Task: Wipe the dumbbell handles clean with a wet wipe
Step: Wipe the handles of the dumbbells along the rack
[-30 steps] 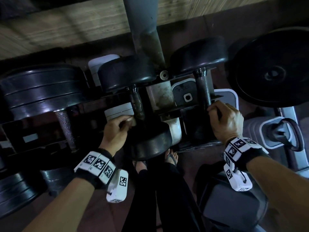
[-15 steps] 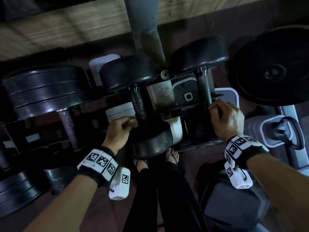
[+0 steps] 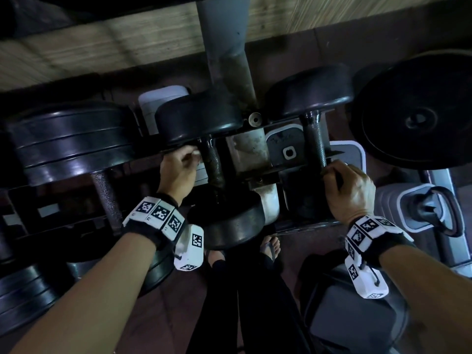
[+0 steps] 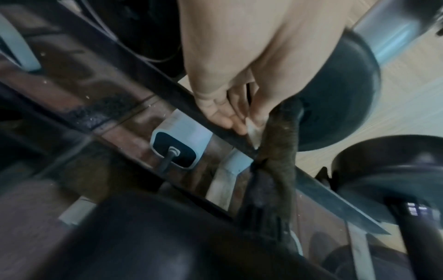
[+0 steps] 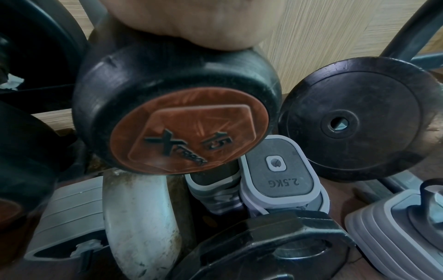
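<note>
Two black round-headed dumbbells sit on a dark metal rack, and both hands are on them. Left hand has fingers curled, pinching a small pale wet wipe against the rusty brown knurled handle of the left dumbbell, near its far head; wipe barely visible in head view, just a pale scrap at the fingertips. Right hand is a closed grip wrapped round the lower end of the dark knurled handle of the right dumbbell, steadying it, no wipe seen there. Judged state: mid-wipe on the left handle, right handle likely not done yet. Risks: wipe is tiny and held only at the fingertips, so it could snag on the rough rusty knurling, tear, or slip out and drop through the rack onto the floor; rust may smear instead of lifting; fingers are close to the rack rail and could get pinched if the dumbbell rolls; feet in open sandals are right under the near head, bad if anything gets pulled off the rack. Readable text: copper-coloured end cap on the right dumbbell head shows "15" and an "X" logo, smaller lettering too blurred; grey rounded-rectangle weight plate reads "2.5KG".
</note>
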`<state>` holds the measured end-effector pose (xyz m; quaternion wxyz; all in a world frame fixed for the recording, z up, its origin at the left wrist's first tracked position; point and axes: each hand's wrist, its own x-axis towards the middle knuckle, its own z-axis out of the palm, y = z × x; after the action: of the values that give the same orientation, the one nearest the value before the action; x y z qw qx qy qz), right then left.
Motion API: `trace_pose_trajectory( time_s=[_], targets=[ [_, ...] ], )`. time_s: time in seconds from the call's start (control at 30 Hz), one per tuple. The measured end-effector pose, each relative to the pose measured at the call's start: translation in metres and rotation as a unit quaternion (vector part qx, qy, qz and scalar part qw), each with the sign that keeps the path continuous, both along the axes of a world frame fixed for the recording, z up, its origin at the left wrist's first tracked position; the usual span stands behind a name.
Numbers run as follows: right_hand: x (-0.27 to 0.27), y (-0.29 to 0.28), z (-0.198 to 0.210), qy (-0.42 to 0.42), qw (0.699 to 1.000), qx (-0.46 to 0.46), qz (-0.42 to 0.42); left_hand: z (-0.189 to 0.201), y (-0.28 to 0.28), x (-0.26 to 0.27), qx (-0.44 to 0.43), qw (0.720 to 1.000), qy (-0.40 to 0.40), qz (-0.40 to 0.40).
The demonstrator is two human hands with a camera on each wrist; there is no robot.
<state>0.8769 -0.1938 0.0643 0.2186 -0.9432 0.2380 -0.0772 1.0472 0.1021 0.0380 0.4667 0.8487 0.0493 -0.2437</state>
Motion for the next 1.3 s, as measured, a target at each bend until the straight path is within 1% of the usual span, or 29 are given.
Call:
trace_pose_trajectory(
  time_s=[0.13,0.23,0.3,0.37,0.47,0.57,0.67,0.7,0.8,0.87,0.93,0.97,1.0,1.07,1.1,1.13,1.17,1.2,1.23,1.27,1.3],
  targets=[
    [0.001,0.0,0.001,0.005,1.0,0.0,0.001,0.001,0.0,-0.019,0.04,0.999,-0.01,-0.035],
    [0.001,0.0,0.002,0.008,1.0,0.002,0.0,0.004,0.0,-0.031,0.061,0.995,-0.04,-0.072],
    [0.0,0.001,0.002,0.012,1.0,0.005,-0.001,0.004,0.0,-0.032,0.084,0.992,-0.053,-0.081],
    [0.001,0.0,0.002,0.014,1.0,0.011,0.0,0.005,0.002,-0.036,0.082,0.992,-0.054,-0.086],
    [0.001,0.0,0.003,0.009,1.0,0.017,0.011,0.004,0.008,-0.057,0.073,0.993,-0.008,-0.096],
    [0.001,0.001,0.006,-0.004,1.0,0.018,0.02,0.005,0.014,-0.07,0.05,0.994,0.06,-0.072],
    [0.002,0.001,0.006,-0.006,1.0,0.018,0.016,0.01,0.013,-0.069,0.057,0.992,0.078,-0.077],
    [0.002,0.0,0.006,-0.006,1.0,0.019,0.02,0.013,0.012,-0.07,0.073,0.991,0.077,-0.08],
    [0.002,-0.002,0.004,-0.001,0.999,0.034,0.031,0.028,0.008,-0.083,0.13,0.989,0.041,-0.063],
    [0.002,-0.002,0.006,0.003,0.999,0.042,0.035,0.046,-0.002,-0.094,0.133,0.991,0.006,-0.015],
    [0.003,-0.001,0.012,0.011,0.998,0.05,0.042,0.064,-0.021,-0.105,0.118,0.992,-0.035,0.028],
    [0.004,0.001,0.015,0.017,0.997,0.059,0.047,0.072,-0.033,-0.112,0.107,0.992,-0.05,0.037],
    [0.004,0.003,0.018,0.024,0.996,0.071,0.051,0.079,-0.047,-0.118,0.093,0.993,-0.058,0.036],
    [0.003,-0.001,0.024,0.041,0.992,0.102,0.066,0.088,-0.079,-0.129,0.052,0.998,-0.045,0.016],
    [0.002,-0.006,0.027,0.052,0.986,0.138,0.083,0.091,-0.096,-0.134,0.028,0.999,-0.035,0.005],
    [0.002,-0.012,0.031,0.068,0.972,0.201,0.102,0.093,-0.112,-0.138,0.007,0.999,-0.031,-0.002],
    [0.002,-0.019,0.036,0.087,0.946,0.291,0.113,0.095,-0.127,-0.142,-0.008,0.999,-0.034,-0.004],
    [0.003,-0.025,0.04,0.111,0.909,0.384,0.116,0.095,-0.142,-0.144,-0.018,0.999,-0.036,-0.002],
    [0.005,-0.033,0.043,0.132,0.873,0.456,0.115,0.095,-0.156,-0.147,-0.027,0.999,-0.036,0.001],
    [0.007,-0.041,0.045,0.143,0.85,0.493,0.119,0.094,-0.168,-0.149,-0.043,0.999,-0.032,0.009],
    [0.009,-0.05,0.044,0.146,0.843,0.503,0.126,0.093,-0.179,-0.151,-0.066,0.997,-0.023,0.021]
  ],
)
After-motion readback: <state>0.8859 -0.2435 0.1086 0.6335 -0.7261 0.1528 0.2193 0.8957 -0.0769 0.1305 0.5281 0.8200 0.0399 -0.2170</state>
